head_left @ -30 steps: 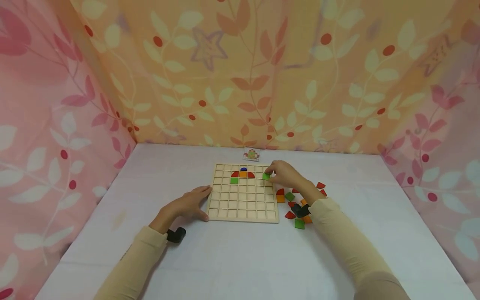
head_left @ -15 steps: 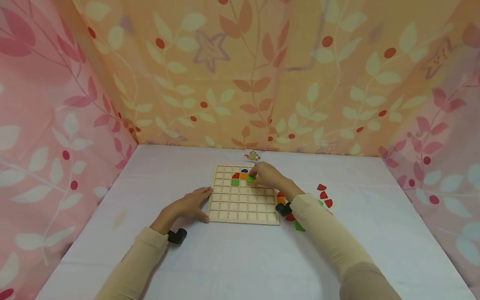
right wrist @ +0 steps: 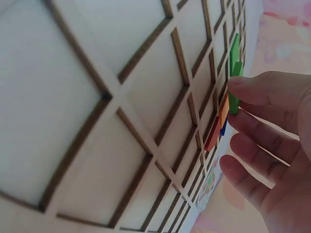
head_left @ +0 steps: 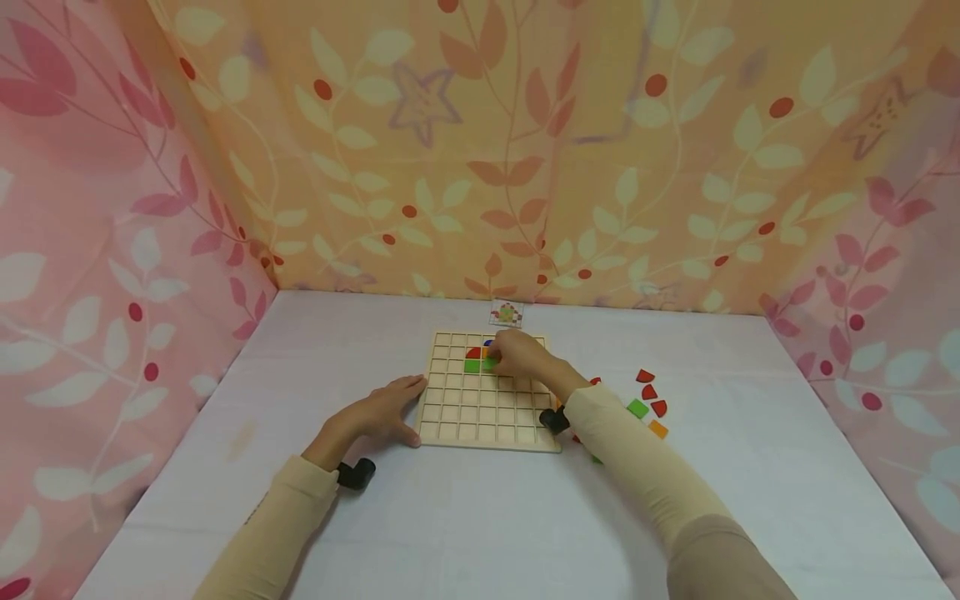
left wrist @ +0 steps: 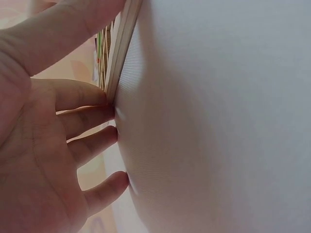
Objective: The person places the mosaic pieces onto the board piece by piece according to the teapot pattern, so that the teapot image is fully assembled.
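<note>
A square wooden grid board lies on the white table. My left hand rests at its left edge with fingers extended; the left wrist view shows fingertips on the tablecloth by the board's side. Over the board's upper middle, my right hand pinches a green square tile between thumb and finger, close over the grid. Just left of it in the head view sits another green square tile, under a red quarter-circle tile. An orange tile and a blue tile are partly hidden by the right hand.
Right of the board lie loose tiles: red quarter-circles, a green square and an orange square; the right sleeve covers others. A small picture card lies behind the board. Patterned cloth stands behind the table.
My right hand has carried the green tile leftward from the board's right side to beside the placed green tile. My left hand has stayed at the board's left edge.
</note>
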{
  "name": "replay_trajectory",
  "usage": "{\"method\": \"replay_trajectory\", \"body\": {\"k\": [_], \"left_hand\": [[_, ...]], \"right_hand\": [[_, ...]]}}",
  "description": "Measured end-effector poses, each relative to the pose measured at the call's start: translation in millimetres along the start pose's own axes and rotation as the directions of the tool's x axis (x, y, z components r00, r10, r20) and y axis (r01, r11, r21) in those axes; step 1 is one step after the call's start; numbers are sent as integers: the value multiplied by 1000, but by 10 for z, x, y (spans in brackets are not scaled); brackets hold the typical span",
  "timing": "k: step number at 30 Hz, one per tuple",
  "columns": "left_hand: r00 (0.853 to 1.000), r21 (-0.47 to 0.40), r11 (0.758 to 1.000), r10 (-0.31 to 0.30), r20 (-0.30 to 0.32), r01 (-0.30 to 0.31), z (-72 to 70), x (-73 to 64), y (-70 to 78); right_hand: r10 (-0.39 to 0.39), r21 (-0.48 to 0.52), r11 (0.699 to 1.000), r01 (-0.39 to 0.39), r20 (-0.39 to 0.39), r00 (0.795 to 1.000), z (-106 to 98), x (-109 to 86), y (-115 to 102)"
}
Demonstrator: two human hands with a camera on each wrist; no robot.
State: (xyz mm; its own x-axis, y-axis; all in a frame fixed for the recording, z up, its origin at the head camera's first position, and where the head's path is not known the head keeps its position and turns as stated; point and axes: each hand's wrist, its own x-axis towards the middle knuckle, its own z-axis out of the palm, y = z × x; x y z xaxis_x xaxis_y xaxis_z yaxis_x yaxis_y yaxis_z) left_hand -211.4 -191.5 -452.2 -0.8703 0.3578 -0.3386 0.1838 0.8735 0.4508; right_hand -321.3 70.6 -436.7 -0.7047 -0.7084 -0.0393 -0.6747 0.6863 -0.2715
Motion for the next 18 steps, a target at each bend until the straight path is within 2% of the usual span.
{"method": "replay_trajectory", "body": {"k": [3, 11, 18], "left_hand": [[1000, 0, 1000, -4, 1, 4, -1, 4, -2], [1000, -12, 1000, 1, -2, -1, -6, -4, 6], [1000, -7, 1000, -12, -1, 12, 7, 9, 4]], "right_hand": [[-1, -18, 1000, 2, 9, 1000, 10, 16, -18], [44, 37, 998, -45, 27, 999, 40, 28, -44], [66, 57, 996, -66, 6, 998, -21, -100, 10]]}}
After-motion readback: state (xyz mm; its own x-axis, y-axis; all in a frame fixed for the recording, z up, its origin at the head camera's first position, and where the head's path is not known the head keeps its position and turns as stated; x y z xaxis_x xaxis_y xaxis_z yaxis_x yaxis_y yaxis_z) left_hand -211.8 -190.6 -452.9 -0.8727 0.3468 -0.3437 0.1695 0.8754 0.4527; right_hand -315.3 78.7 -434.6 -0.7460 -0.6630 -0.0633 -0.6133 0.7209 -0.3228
